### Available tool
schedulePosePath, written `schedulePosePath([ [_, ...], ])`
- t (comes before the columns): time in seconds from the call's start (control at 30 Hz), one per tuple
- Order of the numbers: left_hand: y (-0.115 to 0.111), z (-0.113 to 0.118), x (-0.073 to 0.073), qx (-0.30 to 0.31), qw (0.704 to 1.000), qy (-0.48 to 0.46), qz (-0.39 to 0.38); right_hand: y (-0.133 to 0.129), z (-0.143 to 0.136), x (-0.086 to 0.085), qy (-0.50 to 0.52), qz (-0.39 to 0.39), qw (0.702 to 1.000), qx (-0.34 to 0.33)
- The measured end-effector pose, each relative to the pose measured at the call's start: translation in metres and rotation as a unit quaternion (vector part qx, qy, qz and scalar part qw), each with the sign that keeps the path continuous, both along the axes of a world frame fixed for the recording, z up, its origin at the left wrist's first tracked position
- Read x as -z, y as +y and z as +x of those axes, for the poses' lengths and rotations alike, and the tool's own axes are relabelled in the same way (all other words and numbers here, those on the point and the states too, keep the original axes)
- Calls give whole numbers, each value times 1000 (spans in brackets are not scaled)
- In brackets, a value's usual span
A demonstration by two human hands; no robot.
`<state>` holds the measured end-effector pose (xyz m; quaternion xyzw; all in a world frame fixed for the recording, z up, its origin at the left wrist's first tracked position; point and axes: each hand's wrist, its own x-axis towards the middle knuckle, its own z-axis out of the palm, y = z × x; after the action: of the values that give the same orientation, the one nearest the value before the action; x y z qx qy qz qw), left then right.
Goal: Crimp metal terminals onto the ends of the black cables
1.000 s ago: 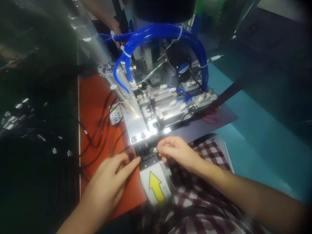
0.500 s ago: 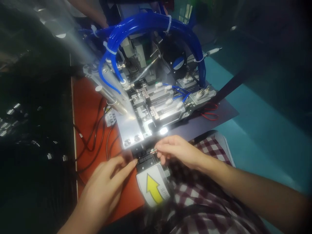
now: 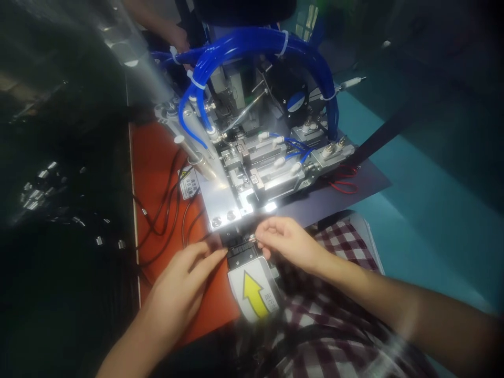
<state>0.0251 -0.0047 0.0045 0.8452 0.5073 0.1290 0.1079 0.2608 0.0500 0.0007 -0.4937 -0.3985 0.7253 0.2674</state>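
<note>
My right hand is closed in a pinch on a small shiny metal piece, just above the black fixture at the machine's front. The piece is too small to name. My left hand reaches to the fixture's left side, thumb and forefinger drawn together at its edge; whatever lies between their tips is hidden. Below the fixture is a white label with a yellow arrow. Right behind it stands the machine's silver metal plate, with two bolts at its front corner.
Metal cylinders and an arch of blue air tubes rise behind the plate. Black cables lie on the orange surface at left. Another person's hand shows at the back. Checked cloth is at my lap.
The whole view has shifted, so the machine sits slightly farther right. Both hands keep nearly the same places at the fixture, and the right still pinches the small metal piece.
</note>
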Motion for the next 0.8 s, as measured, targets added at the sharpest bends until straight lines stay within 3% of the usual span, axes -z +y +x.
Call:
schedulePosePath([
  [0.17,-6,1,-7,-51,998,2,-37,-3,-1,2,-39,32,998,-33],
  [0.4,-4,-3,-2,26,998,7,51,-4,-1,8,-149,111,980,-77],
  [0.8,-2,-5,6,63,995,0,77,-3,-3,3,-189,103,973,-85],
])
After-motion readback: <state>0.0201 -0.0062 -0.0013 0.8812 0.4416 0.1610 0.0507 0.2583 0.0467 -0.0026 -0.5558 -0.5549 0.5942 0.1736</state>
